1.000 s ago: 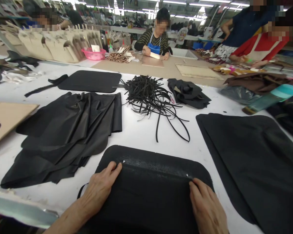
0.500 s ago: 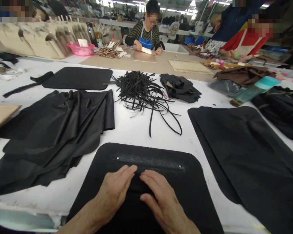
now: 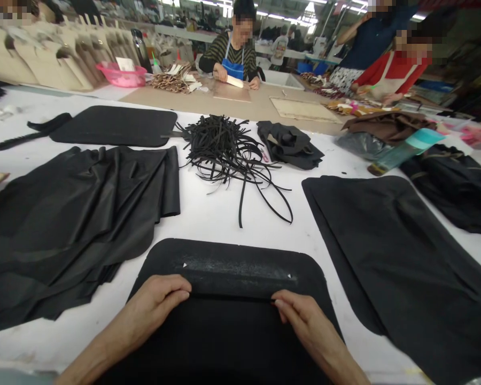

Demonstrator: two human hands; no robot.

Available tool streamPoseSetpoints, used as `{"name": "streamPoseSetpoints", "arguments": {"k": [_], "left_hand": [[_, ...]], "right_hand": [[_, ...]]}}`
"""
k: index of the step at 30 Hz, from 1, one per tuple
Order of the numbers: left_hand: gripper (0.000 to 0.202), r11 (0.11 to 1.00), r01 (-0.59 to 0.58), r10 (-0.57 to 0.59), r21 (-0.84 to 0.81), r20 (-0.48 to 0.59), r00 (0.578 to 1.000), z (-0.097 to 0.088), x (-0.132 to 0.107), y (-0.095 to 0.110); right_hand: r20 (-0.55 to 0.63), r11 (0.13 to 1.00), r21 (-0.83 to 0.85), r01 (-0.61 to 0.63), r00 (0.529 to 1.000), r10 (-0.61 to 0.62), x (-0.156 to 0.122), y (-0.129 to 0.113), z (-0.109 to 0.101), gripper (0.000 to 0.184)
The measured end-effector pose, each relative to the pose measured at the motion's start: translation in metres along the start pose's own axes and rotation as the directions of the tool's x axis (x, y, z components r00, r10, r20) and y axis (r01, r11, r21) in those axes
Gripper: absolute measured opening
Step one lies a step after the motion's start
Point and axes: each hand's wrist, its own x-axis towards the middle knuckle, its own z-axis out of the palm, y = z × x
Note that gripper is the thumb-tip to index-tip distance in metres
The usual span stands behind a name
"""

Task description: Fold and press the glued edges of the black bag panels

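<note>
Gripping: my left hand (image 3: 160, 302) and my right hand (image 3: 304, 323) each close bent fingers on the folded edge (image 3: 232, 295) of the black panel (image 3: 232, 254), one hand at each end of the fold.
Panel position: near centre of the white table (image 3: 220, 214), directly before me, with its rounded corners on the far side.
Pale strip (image 3: 236, 270): a dusty band across the panel, just beyond the fold, between two small white marks.
Near left: a fanned stack of black sheets (image 3: 76, 214), just beside the panel.
Near right: a large black sheet (image 3: 404, 256), apart from the panel.
Far centre: a heap of black strips (image 3: 224, 147); to its right a dark cloth bundle (image 3: 288, 144); to its left a second panel (image 3: 112, 125).
Far right: a teal bottle (image 3: 404, 149), lying on its side.
Background: a co-worker (image 3: 232, 53) in a striped top at the tan table (image 3: 256, 107).
</note>
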Motion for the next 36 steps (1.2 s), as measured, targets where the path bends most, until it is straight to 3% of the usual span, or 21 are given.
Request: {"name": "streamPoseSetpoints", "arguments": {"k": [6,11,15,25,32,36], "left_hand": [[0.023,0.983,0.127,-0.146,-0.129,-0.144,0.979,-0.001,0.01,0.001],[0.02,0.961,0.208,-0.248,-0.184,-0.229,0.941,-0.004,0.027,-0.002],[0.019,0.974,0.197,-0.223,-0.115,-0.299,0.928,-0.009,0.038,-0.009],[0.016,0.988,0.156,-0.146,0.01,-0.297,0.944,-0.013,0.042,-0.016],[0.023,0.992,-0.002,0.028,0.13,-0.197,0.98,-0.008,0.042,-0.015],[0.017,0.986,-0.033,0.061,0.164,-0.17,0.984,-0.001,0.044,-0.017]], "right_hand": [[-0.081,0.96,0.226,-0.168,0.978,0.19,0.019,0.018,-0.018,0.032],[-0.129,0.95,0.273,-0.154,0.972,0.195,0.029,0.027,-0.024,0.038],[-0.127,0.944,0.273,-0.187,0.965,0.228,0.035,0.024,-0.027,0.04],[-0.183,0.938,0.191,-0.291,0.928,0.325,0.043,0.019,-0.032,0.047],[-0.17,0.938,0.198,-0.286,0.932,0.32,0.041,0.021,-0.029,0.045],[-0.179,0.941,0.196,-0.277,0.933,0.312,0.039,0.018,-0.03,0.045]]}}
